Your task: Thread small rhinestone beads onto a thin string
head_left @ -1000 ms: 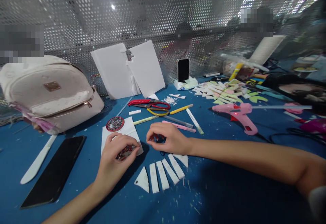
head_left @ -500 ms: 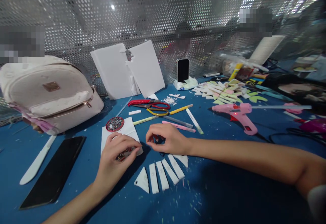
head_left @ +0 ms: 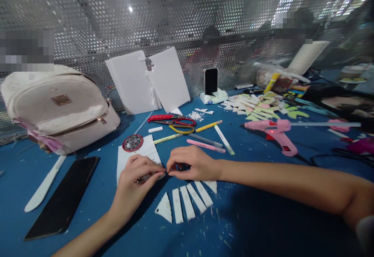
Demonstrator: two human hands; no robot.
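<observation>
White triangular piece (head_left: pixel 164 209): flat on worktop (head_left: pixel 122 241), dark dot near left tip, wavy right edge. Four white strips (head_left: pixel 187 202) fanned to its right, side by side, narrow gaps between. White end piece (head_left: pixel 212 187) far right, partly hidden. Paper (head_left: pixel 149 148) flat, farther left. Red-rimmed round dish (head_left: pixel 132 143), dark and silvery bits inside, over paper's far left corner.

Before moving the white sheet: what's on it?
A red-rimmed dish overlaps the white sheet at its far left; bits glimpsed under the left hand are too covered to identify.
</observation>
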